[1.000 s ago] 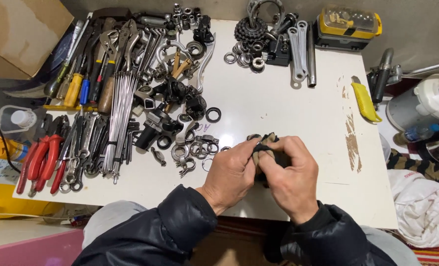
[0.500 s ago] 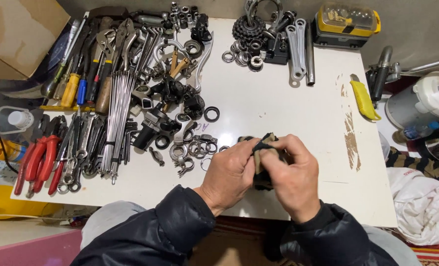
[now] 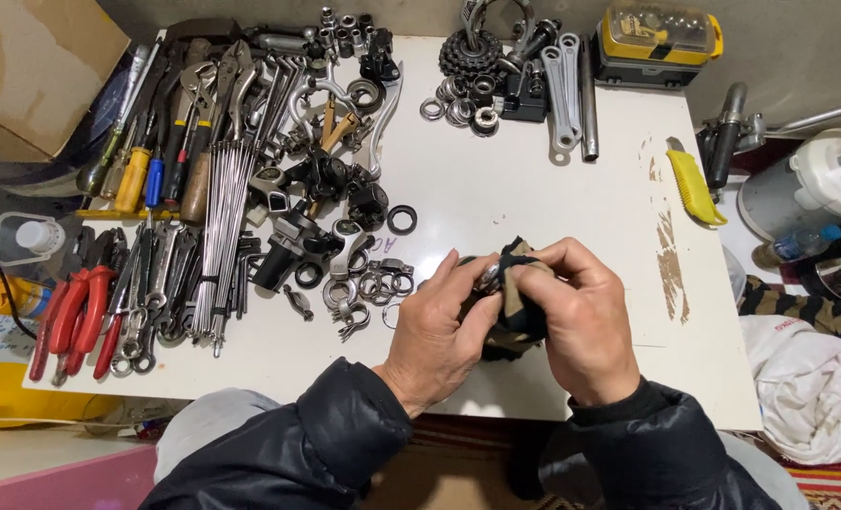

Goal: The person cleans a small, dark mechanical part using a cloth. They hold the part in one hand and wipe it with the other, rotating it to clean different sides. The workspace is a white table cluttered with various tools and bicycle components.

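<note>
Near the front edge of the white worktable (image 3: 534, 198), both hands meet over a dark, grimy rag (image 3: 515, 316). The left hand (image 3: 439, 331) has its fingers curled around a small shiny metal part (image 3: 489, 275), thumb and forefinger pinching it at the top. The right hand (image 3: 586, 316) is closed over the rag, its fingers wrapped tightly and pressing the cloth against that part; what kind of part it is I cannot tell, since the rag and fingers hide most of it. Just left of the hands lies a cluster of metal rings (image 3: 373, 288), near but not touching them. Farther left sit a bundle of spokes (image 3: 224, 217), red-handled pliers (image 3: 71, 316) and screwdrivers (image 3: 142, 175). A yellow utility knife (image 3: 692, 182) lies at the right, well apart, and 2 flat wrenches (image 3: 560, 94) rest at the far side beside a sprocket cluster (image 3: 469, 52).
</note>
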